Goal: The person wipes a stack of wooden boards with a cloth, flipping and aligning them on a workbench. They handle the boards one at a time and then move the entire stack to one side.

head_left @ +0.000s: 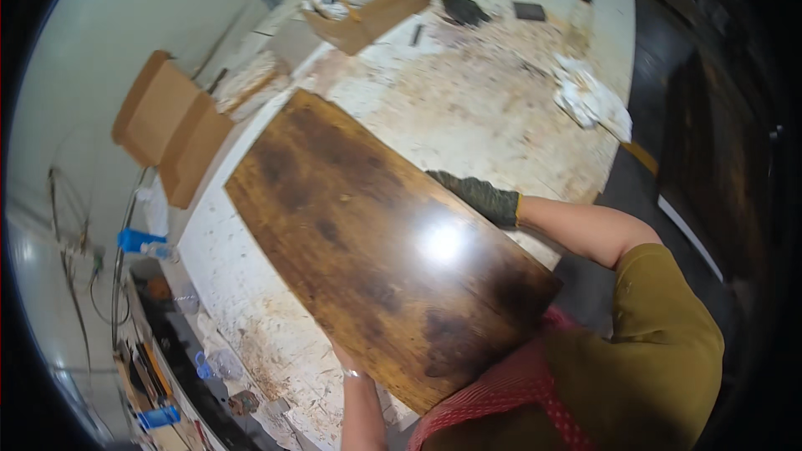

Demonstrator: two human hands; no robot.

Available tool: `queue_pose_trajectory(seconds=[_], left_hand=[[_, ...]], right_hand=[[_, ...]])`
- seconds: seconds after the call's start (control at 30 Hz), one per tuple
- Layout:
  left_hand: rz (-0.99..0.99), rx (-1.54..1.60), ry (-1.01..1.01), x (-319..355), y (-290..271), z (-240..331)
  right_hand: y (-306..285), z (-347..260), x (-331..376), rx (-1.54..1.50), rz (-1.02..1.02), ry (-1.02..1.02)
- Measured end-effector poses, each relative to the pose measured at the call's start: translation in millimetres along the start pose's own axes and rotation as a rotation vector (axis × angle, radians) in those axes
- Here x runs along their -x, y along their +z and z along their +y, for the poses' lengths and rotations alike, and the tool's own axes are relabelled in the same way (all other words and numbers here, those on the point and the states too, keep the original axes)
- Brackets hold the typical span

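Observation:
A large glossy wooden board (359,225), brown with dark patches, is tilted over the worktable close to my body. My right hand (480,198), in a dark green knit glove, holds its right long edge; the fingertips are hidden by the board. Along the opposite edge, my left hand (347,359) supports the board near its close end. Most of that hand lies out of sight beneath the wood, with only the wrist and a little of the hand showing. A bright light reflects off the board's right part.
The stained white worktable (409,108) extends beyond the board. On it are a cardboard box (368,21) of supplies, a dark cloth (464,10), a clear bottle (578,21) and a crumpled white rag (590,100). An open cardboard carton (171,125) stands left; dark panels (718,167) stand right.

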State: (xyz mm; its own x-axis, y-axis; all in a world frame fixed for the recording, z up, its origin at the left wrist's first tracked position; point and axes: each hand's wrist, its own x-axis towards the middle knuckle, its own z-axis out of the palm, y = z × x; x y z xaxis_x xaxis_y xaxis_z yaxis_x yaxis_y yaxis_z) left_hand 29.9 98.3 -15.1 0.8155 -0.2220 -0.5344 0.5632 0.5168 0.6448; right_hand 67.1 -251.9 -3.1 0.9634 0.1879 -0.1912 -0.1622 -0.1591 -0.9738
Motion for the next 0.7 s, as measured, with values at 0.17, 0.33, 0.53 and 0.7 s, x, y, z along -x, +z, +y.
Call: queue_pose_trajectory(seconds=[0.17, 0.33, 0.53, 0.7], left_hand=[[0.056, -0.057, -0.091, 27, -7, -34], [0.047, -0.116, -0.072, 25, -2, -36], [0.051, -0.162, -0.041, 35, 13, -47], [0.069, -0.172, -0.030, 61, 16, -64]], right_hand=[[9, 44, 53, 0.363, 0.000, -0.101], [11, 61, 48, 0.257, 0.080, -0.374], [9, 56, 66, 0.027, 0.038, -0.245], [16, 68, 80, 0.154, 0.105, -0.341]])
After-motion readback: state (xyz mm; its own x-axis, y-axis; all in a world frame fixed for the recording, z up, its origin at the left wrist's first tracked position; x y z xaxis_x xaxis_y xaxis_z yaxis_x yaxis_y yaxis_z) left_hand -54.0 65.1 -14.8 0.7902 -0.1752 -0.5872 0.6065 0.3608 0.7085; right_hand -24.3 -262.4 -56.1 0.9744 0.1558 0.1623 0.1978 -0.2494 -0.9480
